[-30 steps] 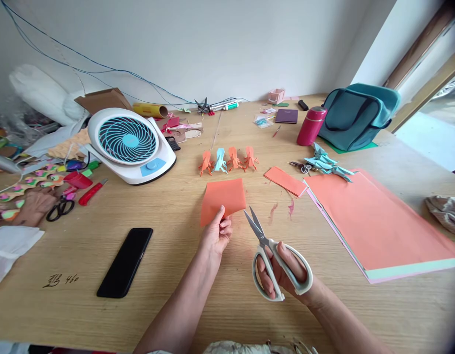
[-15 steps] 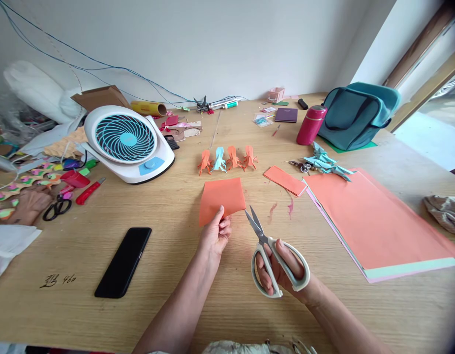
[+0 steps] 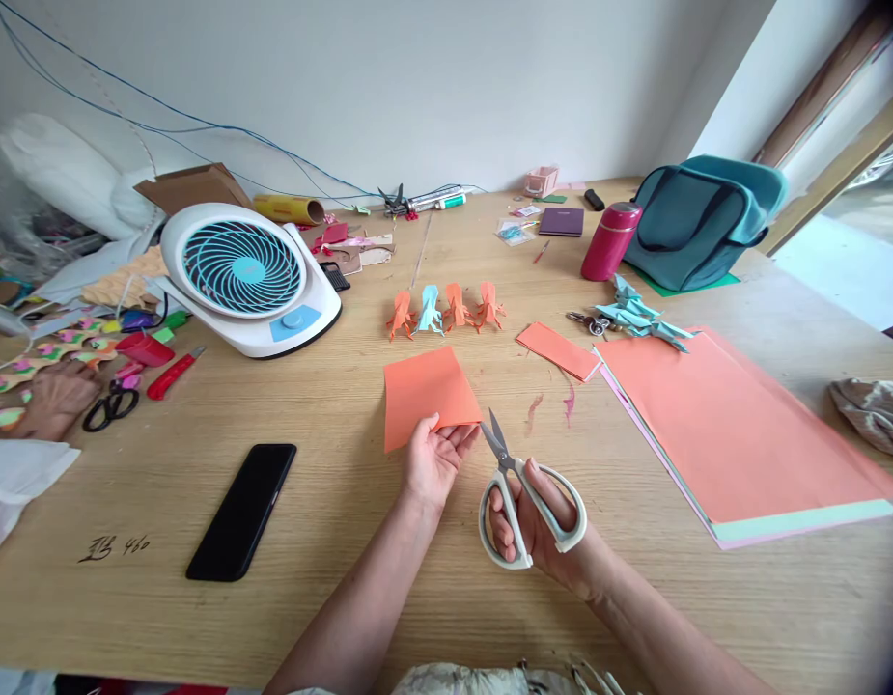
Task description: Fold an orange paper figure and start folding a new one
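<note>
My left hand [image 3: 432, 461] pinches the near edge of an orange sheet of paper [image 3: 426, 394], thumb on top and fingers beneath. Through the white handles of a pair of scissors [image 3: 505, 461] go the fingers of my right hand [image 3: 537, 521]. The blades are parted and their tips lie beside the paper's right corner; whether they touch it I cannot tell. Beyond the sheet, several folded paper figures [image 3: 455, 305], orange and pale blue, stand in a row. To the right are a folded orange paper strip [image 3: 558, 349] and a stack of large coloured sheets [image 3: 736, 425].
A black phone [image 3: 241, 512] lies at left front, with a white fan [image 3: 244, 275] behind it. Black-handled scissors [image 3: 111, 405] and a red cutter [image 3: 175, 375] lie near another person's hand [image 3: 61, 398]. A pink bottle [image 3: 611, 241] and teal bag [image 3: 696, 227] stand at back right.
The orange sheet has turned, its right corner now lower. My left hand has shifted slightly right, and my right hand with the scissors has moved a little left; the blades are less widely parted.
</note>
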`<state>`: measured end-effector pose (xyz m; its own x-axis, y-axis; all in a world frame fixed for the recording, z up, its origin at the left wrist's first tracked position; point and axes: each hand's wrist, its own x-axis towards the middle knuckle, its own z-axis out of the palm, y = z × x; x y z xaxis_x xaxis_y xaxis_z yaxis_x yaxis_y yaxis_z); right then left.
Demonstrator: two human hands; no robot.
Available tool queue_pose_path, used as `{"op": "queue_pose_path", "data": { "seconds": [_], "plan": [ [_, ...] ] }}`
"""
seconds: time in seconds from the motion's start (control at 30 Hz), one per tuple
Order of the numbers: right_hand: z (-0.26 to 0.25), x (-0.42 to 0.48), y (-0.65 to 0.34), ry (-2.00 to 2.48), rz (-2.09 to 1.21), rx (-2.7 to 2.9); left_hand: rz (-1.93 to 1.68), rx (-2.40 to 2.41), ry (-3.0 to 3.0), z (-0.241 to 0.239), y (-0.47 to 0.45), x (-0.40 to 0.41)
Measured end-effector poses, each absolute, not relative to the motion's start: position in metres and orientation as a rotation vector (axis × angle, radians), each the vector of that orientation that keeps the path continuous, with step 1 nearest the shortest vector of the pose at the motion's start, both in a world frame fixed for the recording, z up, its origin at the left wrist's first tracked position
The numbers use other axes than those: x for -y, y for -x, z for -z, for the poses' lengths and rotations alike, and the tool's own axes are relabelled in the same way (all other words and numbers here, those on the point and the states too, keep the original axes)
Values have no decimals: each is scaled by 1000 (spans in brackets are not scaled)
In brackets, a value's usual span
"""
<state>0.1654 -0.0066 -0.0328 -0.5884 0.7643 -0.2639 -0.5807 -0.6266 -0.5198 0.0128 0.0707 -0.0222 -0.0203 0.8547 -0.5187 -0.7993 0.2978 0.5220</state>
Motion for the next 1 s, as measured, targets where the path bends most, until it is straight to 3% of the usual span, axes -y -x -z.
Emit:
{"op": "queue_pose_path", "data": {
  "seconds": [1.0],
  "plan": [
    [35,20,-144,842,-1977,558,-1206,-1053,21,32,-36,-68]
  ]
}}
